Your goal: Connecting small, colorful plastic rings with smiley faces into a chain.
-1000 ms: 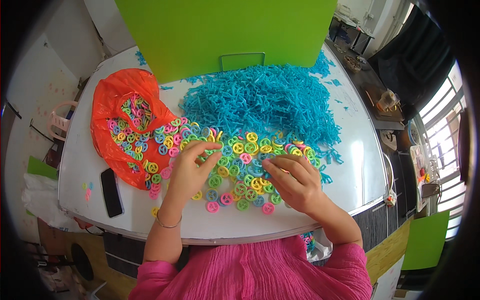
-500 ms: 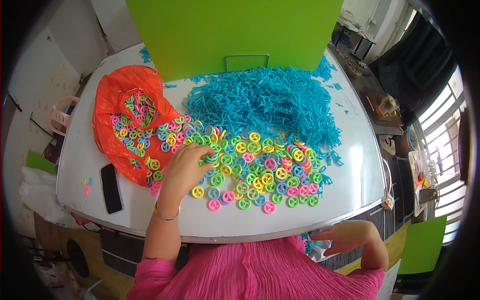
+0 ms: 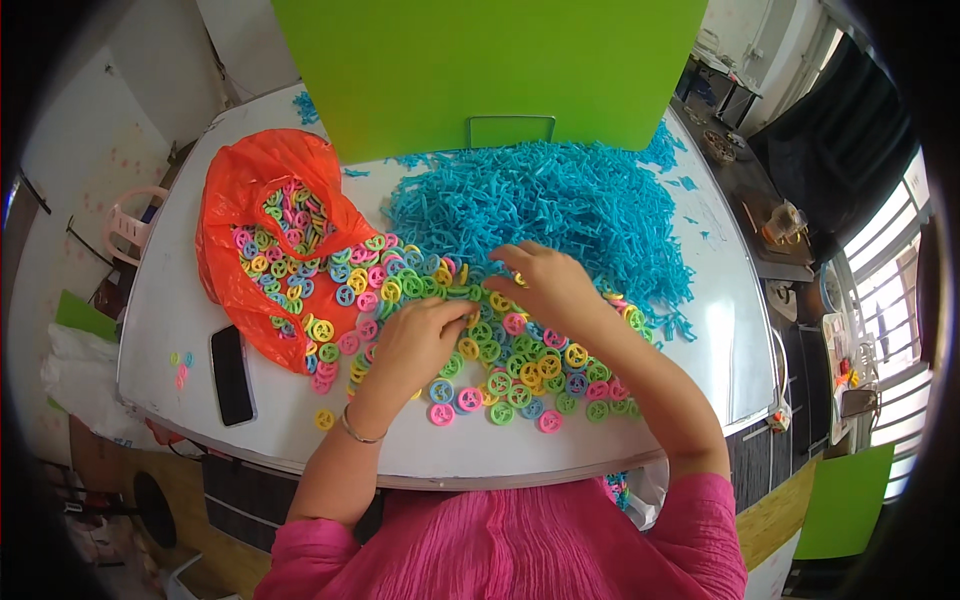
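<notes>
Small plastic spoked wheels (image 3: pixel 501 412) in pink, green, yellow and blue lie spread over the table's middle. Behind them rises a heap of small blue plastic stick-like pieces (image 3: pixel 560 190). Over the wheels, my left hand (image 3: pixel 420 340) has its fingertips pressed together; whatever they grip is hidden. My right hand (image 3: pixel 550 285) hovers where wheels and blue heap meet, thumb and fingers apart, with nothing visible between them. An open red plastic bag (image 3: pixel 225 200) at the left holds more wheels, some spilling from its mouth.
A dark-screened phone (image 3: pixel 233 375) lies left of the wheels on the white table (image 3: pixel 420 455). A tall green panel (image 3: pixel 490 60) with a wire handle stands at the back. Few small coloured pieces (image 3: pixel 182 375) sit near the left edge, with a white bag (image 3: pixel 655 490) below the front edge.
My right hand has come up from below the table edge to the blue heap. My left hand has moved right and its fingers have closed. A lone yellow wheel now shows near the front.
</notes>
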Motion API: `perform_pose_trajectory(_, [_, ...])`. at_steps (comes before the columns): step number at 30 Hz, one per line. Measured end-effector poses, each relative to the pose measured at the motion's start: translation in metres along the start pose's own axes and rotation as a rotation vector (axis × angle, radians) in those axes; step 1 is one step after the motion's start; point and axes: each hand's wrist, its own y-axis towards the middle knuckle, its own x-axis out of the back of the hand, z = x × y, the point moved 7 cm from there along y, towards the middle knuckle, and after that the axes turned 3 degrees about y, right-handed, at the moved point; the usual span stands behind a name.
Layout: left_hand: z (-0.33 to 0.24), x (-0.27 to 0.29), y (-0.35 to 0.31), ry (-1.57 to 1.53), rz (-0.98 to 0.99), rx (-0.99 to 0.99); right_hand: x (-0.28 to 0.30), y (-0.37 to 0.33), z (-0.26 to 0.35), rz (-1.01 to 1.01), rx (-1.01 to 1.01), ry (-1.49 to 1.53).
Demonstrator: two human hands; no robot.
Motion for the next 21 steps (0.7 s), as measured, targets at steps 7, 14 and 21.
perform_pose_trajectory(7, [0.002,-0.003,-0.002,0.064,0.035,0.086,-0.019,0.016,-0.017,-0.01,-0.231,0.128])
perform_pose_trajectory(14, [0.007,0.003,-0.002,-0.799,-0.118,0.297,0.014,-0.021,-0.032,-0.017,-0.356,0.681])
perform_pose_trajectory(21, [-0.003,-0.031,-0.014,-1.286,0.053,0.512,0.009,-0.058,-0.018,-0.003,-0.436,1.012])
